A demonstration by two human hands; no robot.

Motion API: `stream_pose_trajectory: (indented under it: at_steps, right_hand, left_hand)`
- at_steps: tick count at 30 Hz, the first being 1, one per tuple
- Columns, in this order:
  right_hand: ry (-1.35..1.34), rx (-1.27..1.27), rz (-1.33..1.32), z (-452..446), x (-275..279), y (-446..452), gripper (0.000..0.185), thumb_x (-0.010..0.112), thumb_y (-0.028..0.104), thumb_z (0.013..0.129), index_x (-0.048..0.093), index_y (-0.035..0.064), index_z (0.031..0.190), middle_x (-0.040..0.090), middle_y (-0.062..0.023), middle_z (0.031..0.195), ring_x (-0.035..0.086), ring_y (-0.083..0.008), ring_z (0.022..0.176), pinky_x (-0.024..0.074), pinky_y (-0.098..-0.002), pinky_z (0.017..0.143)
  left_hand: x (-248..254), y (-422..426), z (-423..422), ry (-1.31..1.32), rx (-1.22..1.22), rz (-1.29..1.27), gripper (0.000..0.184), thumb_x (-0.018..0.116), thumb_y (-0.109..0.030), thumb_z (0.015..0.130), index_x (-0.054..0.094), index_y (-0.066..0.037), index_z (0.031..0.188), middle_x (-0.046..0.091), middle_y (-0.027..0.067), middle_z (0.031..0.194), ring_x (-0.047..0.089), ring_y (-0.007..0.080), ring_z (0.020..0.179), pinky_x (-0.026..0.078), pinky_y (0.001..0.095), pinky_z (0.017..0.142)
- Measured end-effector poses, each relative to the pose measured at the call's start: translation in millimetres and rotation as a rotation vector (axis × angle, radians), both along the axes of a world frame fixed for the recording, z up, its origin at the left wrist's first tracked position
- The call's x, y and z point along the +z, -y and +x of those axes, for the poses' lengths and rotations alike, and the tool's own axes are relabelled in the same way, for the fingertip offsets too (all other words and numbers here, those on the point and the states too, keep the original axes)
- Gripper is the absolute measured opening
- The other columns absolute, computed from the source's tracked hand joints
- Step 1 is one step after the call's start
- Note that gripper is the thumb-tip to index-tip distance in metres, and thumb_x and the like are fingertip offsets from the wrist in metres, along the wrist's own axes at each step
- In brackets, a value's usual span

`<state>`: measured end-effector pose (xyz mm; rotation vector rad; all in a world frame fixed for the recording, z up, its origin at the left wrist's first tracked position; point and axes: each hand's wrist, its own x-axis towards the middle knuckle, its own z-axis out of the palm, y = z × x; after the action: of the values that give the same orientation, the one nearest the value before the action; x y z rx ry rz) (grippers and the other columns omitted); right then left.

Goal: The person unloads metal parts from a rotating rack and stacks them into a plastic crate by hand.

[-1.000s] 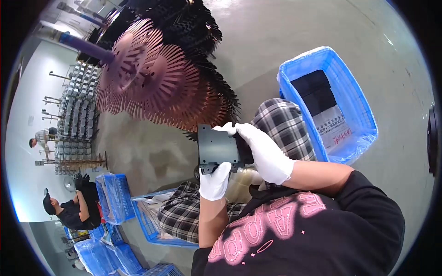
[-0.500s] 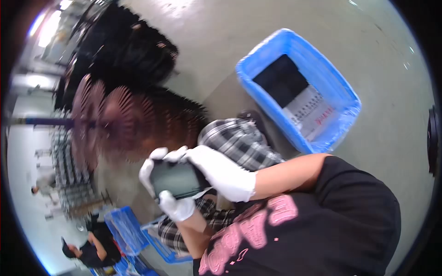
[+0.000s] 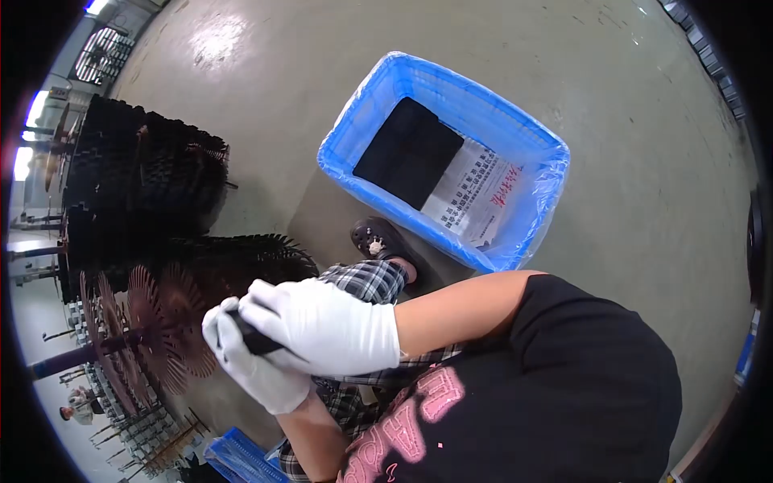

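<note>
My left hand (image 3: 262, 374), in a white glove, is closed around a dark rectangular plate (image 3: 256, 338) from below. My right hand (image 3: 322, 326), gloved in white too, lies over the same plate with its fingers bent onto it. Only a small dark part of the plate shows between the gloves. Up and to the right of my hands stands a blue plastic crate (image 3: 547, 201) lined with clear film. Inside it, black flat pieces (image 3: 411, 153) lie beside a printed newspaper sheet (image 3: 475, 193).
At the left, a spindle carries brown slotted discs (image 3: 145, 322), with dense black stacks (image 3: 145, 169) behind them. Another blue crate (image 3: 241, 459) sits near the bottom edge. A dark clog (image 3: 382, 241) is on the floor below the lined crate. Someone (image 3: 79, 409) is far off.
My hands have shifted left and down in the view. The plate, earlier showing its broad face, is now mostly covered by my gloves. The view has turned, so the lined crate appears further left.
</note>
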<state>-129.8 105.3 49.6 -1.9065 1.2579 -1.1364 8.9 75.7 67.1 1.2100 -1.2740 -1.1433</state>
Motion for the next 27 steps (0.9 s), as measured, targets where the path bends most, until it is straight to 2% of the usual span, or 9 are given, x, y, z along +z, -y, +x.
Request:
stream_pose_trajectory:
  at_steps: [6, 10, 13, 16, 18, 20, 22, 24, 27]
  right_hand:
    - [0.129, -0.198, 0.203, -38.7, -42.8, 10.2, 0.041, 0.065, 0.013, 0.087, 0.052, -0.003, 0.123, 0.059, -0.0209, 0.114, 0.064, -0.0347, 0.095, 0.0521, -0.0366, 0.085]
    - [0.442, -0.394, 0.296, -88.1, -79.5, 5.8, 0.047, 0.067, 0.019, 0.089, 0.051, -0.005, 0.126, 0.061, -0.0247, 0.114, 0.064, -0.0362, 0.099, 0.0508, -0.0404, 0.091]
    - [0.313, -0.666, 0.594, -142.5, -92.8, 3.5, 0.058, 0.067, 0.032, 0.09, 0.049, -0.0071, 0.129, 0.062, -0.0257, 0.121, 0.063, -0.0359, 0.105, 0.0492, -0.0417, 0.095]
    - [0.11, -0.922, 0.514, -204.4, -188.4, 18.9, 0.05, 0.066, 0.029, 0.089, 0.053, -0.004, 0.125, 0.065, -0.0232, 0.115, 0.065, -0.036, 0.101, 0.0496, -0.0415, 0.091]
    - [-0.001, -1.05, 0.473, -247.3, -249.1, 32.7, 0.046, 0.066, 0.025, 0.087, 0.055, -0.0013, 0.124, 0.068, -0.0228, 0.109, 0.066, -0.0389, 0.097, 0.0499, -0.0411, 0.088]
    - [-0.13, -1.131, 0.49, -286.1, -307.0, 43.9, 0.042, 0.065, 0.024, 0.087, 0.057, 0.0004, 0.121, 0.068, -0.0231, 0.108, 0.065, -0.0414, 0.096, 0.0497, -0.0421, 0.087]
    - [-0.194, -1.153, 0.616, -312.8, -342.7, 54.3, 0.037, 0.063, 0.023, 0.087, 0.058, 0.0026, 0.118, 0.068, -0.0227, 0.106, 0.064, -0.043, 0.097, 0.0495, -0.0435, 0.085]
    - [-0.237, -1.147, 0.549, -329.1, -377.6, 58.4, 0.036, 0.062, 0.021, 0.087, 0.058, 0.0041, 0.118, 0.068, -0.0212, 0.109, 0.063, -0.0431, 0.099, 0.0493, -0.045, 0.087]
    - [-0.297, -1.157, 0.525, -334.0, -391.6, 62.3, 0.035, 0.062, 0.02, 0.087, 0.059, 0.0056, 0.119, 0.068, -0.0197, 0.112, 0.063, -0.0432, 0.102, 0.0491, -0.0466, 0.089]
  left_hand:
    - [-26.1, 20.9, -64.1, -0.145, -0.052, 0.185, 0.03, 0.048, -0.021, 0.102, 0.053, -0.005, 0.127, 0.055, 0.0157, 0.128, 0.057, 0.0256, 0.111, 0.042, 0.0387, 0.101]
    - [-35.3, 29.7, -91.5, -0.163, -0.152, -0.028, 0.045, 0.05, -0.026, 0.104, 0.045, -0.003, 0.142, 0.046, 0.0198, 0.144, 0.046, 0.0303, 0.132, 0.035, 0.0415, 0.112]
    - [-39.4, 40.6, -83.6, -0.098, -0.15, -0.074, 0.049, 0.049, -0.021, 0.103, 0.039, -0.001, 0.147, 0.04, 0.0209, 0.15, 0.04, 0.0316, 0.138, 0.032, 0.0429, 0.115]
    - [-42.3, 51.8, -78.8, -0.028, -0.142, -0.115, 0.054, 0.049, -0.017, 0.102, 0.034, 0.0, 0.151, 0.033, 0.0219, 0.156, 0.034, 0.033, 0.143, 0.028, 0.0443, 0.117]
    - [-38.9, 52.0, -88.7, -0.048, -0.184, -0.057, 0.058, 0.05, -0.008, 0.093, 0.036, 0.001, 0.148, 0.034, 0.0236, 0.153, 0.035, 0.0334, 0.141, 0.031, 0.0451, 0.116]
    - [-36.5, 53.6, -97.9, -0.069, -0.223, -0.002, 0.063, 0.052, 0.0, 0.084, 0.038, 0.002, 0.146, 0.035, 0.0252, 0.151, 0.037, 0.0338, 0.139, 0.034, 0.0459, 0.115]
    - [-38.5, 57.3, -101.0, -0.028, -0.245, -0.007, 0.064, 0.052, 0.0, 0.082, 0.04, 0.002, 0.144, 0.036, 0.025, 0.151, 0.039, 0.0343, 0.137, 0.034, 0.0459, 0.115]
    - [-40.4, 60.0, -101.9, 0.059, -0.316, -0.019, 0.066, 0.054, 0.001, 0.076, 0.042, 0.002, 0.142, 0.038, 0.0245, 0.149, 0.041, 0.0352, 0.135, 0.034, 0.046, 0.114]
    - [-41.5, 64.7, -99.8, 0.152, -0.385, -0.03, 0.067, 0.056, 0.001, 0.073, 0.044, 0.002, 0.139, 0.04, 0.0241, 0.147, 0.043, 0.0357, 0.133, 0.035, 0.0459, 0.113]
